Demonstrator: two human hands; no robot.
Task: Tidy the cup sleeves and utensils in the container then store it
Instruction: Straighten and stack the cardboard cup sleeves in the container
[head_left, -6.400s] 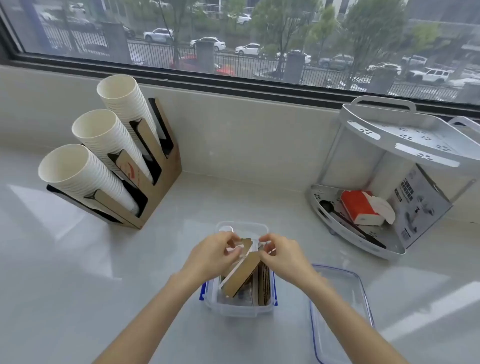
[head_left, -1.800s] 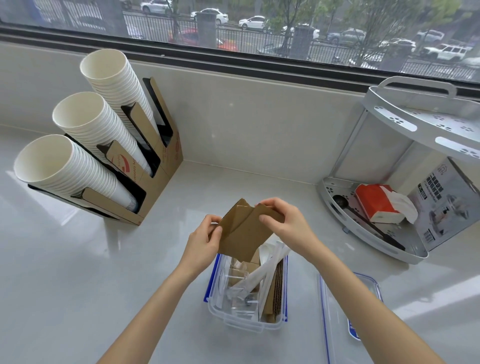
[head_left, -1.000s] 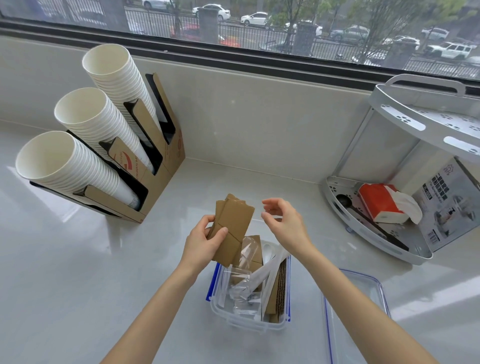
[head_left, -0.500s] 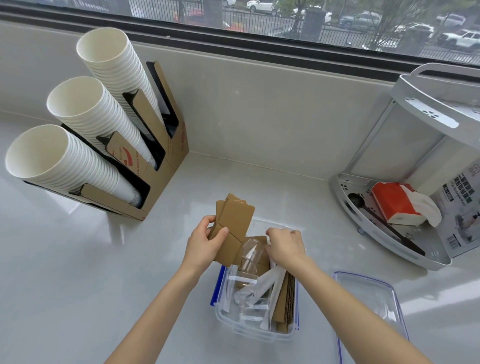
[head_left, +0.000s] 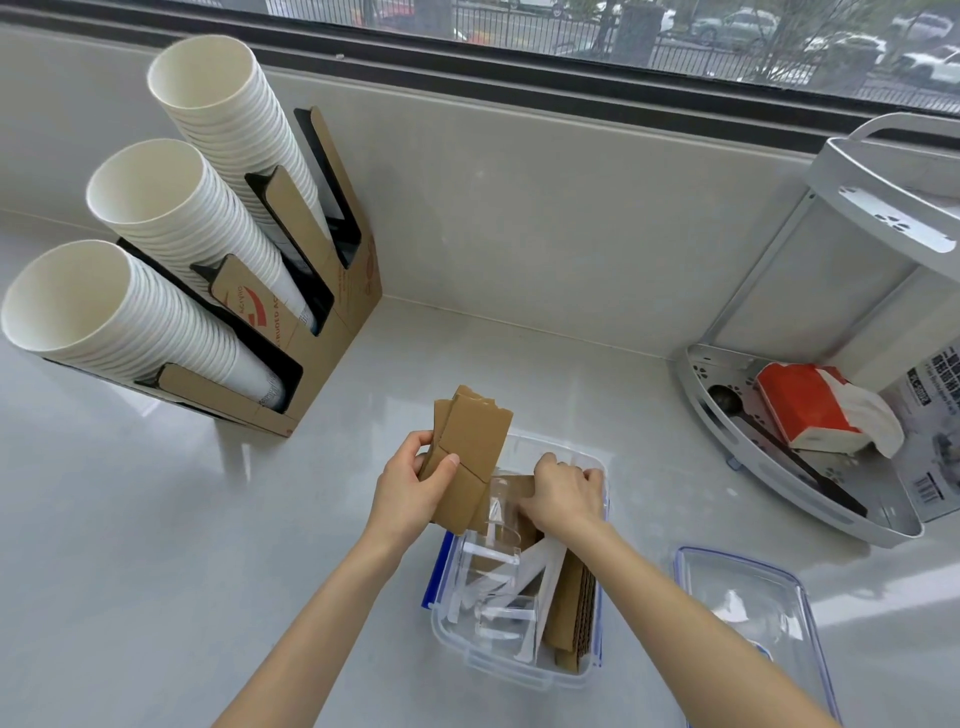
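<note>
A clear plastic container (head_left: 519, 670) with blue clips sits on the counter in front of me. Inside lie wrapped white utensils (head_left: 524, 577) and more brown cup sleeves (head_left: 574, 608) standing along the right wall. My left hand (head_left: 415, 488) holds a small stack of flat brown cup sleeves (head_left: 470, 447) upright, just above the container's left rear corner. My right hand (head_left: 563, 496) reaches into the rear of the container, fingers closed on a brown sleeve there. Its fingertips are hidden.
The container's clear lid (head_left: 753, 623) lies on the counter to the right. A cardboard cup holder (head_left: 322, 332) with three stacks of white paper cups (head_left: 171, 208) stands at left. A white corner rack (head_left: 810, 488) at right holds a red tissue pack (head_left: 810, 410) and a black spoon.
My left hand took the sleeve stack alone and held it in place. My right hand let go, then dropped into the rear of the container onto another sleeve.
</note>
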